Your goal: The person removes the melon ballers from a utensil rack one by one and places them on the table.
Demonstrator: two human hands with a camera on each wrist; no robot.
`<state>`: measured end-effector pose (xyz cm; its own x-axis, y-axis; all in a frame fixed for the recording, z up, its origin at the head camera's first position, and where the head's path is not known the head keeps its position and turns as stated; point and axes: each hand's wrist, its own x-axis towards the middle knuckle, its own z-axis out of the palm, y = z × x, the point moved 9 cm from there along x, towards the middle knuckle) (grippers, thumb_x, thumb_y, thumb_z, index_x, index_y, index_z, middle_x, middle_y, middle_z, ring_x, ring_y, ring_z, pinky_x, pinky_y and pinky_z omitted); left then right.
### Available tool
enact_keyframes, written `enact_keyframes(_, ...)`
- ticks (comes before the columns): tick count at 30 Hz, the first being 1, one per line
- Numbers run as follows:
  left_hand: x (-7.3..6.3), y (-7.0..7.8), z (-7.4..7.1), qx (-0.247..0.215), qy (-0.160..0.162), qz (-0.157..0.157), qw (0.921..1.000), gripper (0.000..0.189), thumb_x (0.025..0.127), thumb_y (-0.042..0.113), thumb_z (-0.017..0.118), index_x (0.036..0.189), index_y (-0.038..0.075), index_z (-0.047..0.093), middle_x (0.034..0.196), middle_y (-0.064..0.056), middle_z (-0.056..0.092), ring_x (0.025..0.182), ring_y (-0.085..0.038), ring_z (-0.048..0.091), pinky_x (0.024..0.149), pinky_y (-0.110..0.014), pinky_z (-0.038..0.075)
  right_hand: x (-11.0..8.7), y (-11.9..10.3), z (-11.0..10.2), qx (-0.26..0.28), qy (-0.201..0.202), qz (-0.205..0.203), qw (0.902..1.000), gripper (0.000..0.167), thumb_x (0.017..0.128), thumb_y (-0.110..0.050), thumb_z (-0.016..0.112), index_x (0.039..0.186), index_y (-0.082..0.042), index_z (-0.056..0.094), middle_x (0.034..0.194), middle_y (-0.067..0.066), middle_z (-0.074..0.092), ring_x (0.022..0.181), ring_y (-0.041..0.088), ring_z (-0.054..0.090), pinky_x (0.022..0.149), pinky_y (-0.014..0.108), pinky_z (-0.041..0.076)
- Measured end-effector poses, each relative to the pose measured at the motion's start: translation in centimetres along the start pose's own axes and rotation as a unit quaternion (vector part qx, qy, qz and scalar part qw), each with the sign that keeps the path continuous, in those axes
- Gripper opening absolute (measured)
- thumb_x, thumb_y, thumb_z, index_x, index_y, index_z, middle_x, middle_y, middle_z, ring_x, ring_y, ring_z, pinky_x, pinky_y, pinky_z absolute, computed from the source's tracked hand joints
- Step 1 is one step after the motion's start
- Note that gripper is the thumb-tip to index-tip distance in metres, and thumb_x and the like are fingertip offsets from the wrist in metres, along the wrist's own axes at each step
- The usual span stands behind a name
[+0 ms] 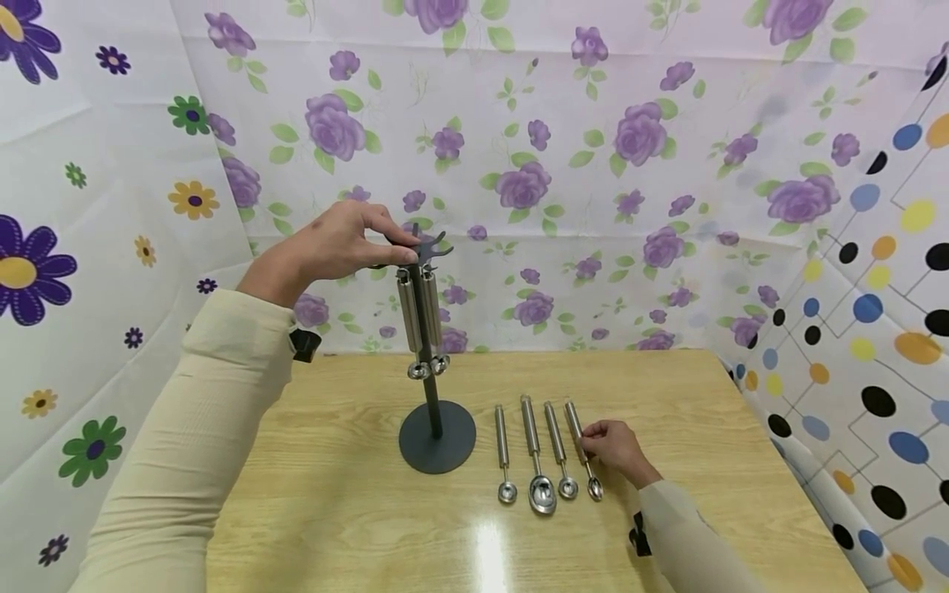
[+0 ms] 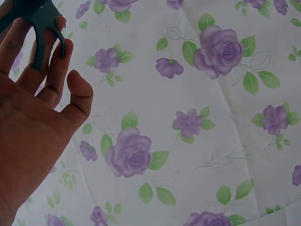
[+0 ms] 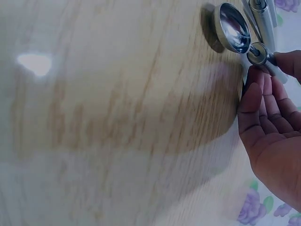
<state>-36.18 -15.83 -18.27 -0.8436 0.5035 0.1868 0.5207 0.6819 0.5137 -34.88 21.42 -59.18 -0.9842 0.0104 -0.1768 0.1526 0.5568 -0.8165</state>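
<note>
My left hand (image 1: pixel 341 239) pinches the top of a dark grey utensil stand (image 1: pixel 436 449) between thumb and fingers, close to its curved hooks (image 2: pixel 40 28). Two steel-handled utensils (image 1: pixel 410 309) with small round heads hang from it, heads down. Low on the right, my right hand (image 1: pixel 619 449) pinches the handle of a small metal scoop (image 1: pixel 595 489), the rightmost of a row on the table. In the right wrist view, thumb and fingertips close round that handle near the neck of the scoop, whose hollow bowl (image 3: pixel 234 28) shows clearly.
Left of the held scoop lie a small round-headed scoop (image 1: pixel 567 487), a larger oval scoop (image 1: pixel 542 494) and another small scoop (image 1: pixel 507 492), handles pointing away. The wooden table (image 1: pixel 356 527) ends at a flowered cloth (image 1: pixel 519 189) behind; a dotted cloth (image 1: pixel 875 371) borders the right.
</note>
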Motion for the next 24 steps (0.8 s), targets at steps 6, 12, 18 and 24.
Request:
enact_keyframes(6,0.1,0.14,0.03,0.006,-0.006,0.016,0.9998,0.025,0.095,0.016,0.072,0.118,0.008,0.076,0.101,-0.008,0.065,0.089,-0.023,0.045,0.07,-0.038,0.034,-0.07,-0.43,-0.04,-0.018,0.008,-0.003,0.9998,0.01,0.088,-0.007,0.073,0.09,0.003,0.072,0.078,0.006,0.068,0.065,0.016,0.063,0.057,0.028,0.049)
enact_keyframes(12,-0.08,0.61,-0.08,0.017,-0.029,0.053,0.998,0.026,0.096,0.013,0.07,0.121,0.006,0.074,0.099,-0.008,0.064,0.083,-0.022,0.045,0.067,-0.035,0.035,0.06,-0.49,0.04,-0.033,0.006,-0.001,0.9994,0.012,0.089,-0.009,0.073,0.091,0.003,0.073,0.08,0.007,0.069,0.068,0.017,0.064,0.06,0.03,0.051)
enact_keyframes(18,-0.25,0.8,-0.09,0.011,-0.048,0.065,0.9966,0.028,0.098,0.012,0.068,0.124,0.006,0.072,0.1,-0.008,0.063,0.078,-0.024,0.045,0.063,-0.032,0.039,0.13,-0.51,0.08,-0.048,0.003,0.0,0.9989,0.012,0.088,-0.01,0.074,0.092,0.001,0.076,0.08,0.006,0.07,0.07,0.017,0.065,0.061,0.031,0.051)
enact_keyframes(24,-0.19,0.56,-0.06,0.008,-0.046,0.054,0.9975,0.027,0.097,0.013,0.068,0.123,0.006,0.073,0.1,-0.008,0.063,0.083,-0.024,0.045,0.066,-0.035,0.037,-0.13,-1.03,0.12,-0.055,-0.004,-0.002,0.9985,0.014,0.089,-0.01,0.075,0.094,0.002,0.077,0.08,0.006,0.071,0.071,0.018,0.065,0.06,0.032,0.052)
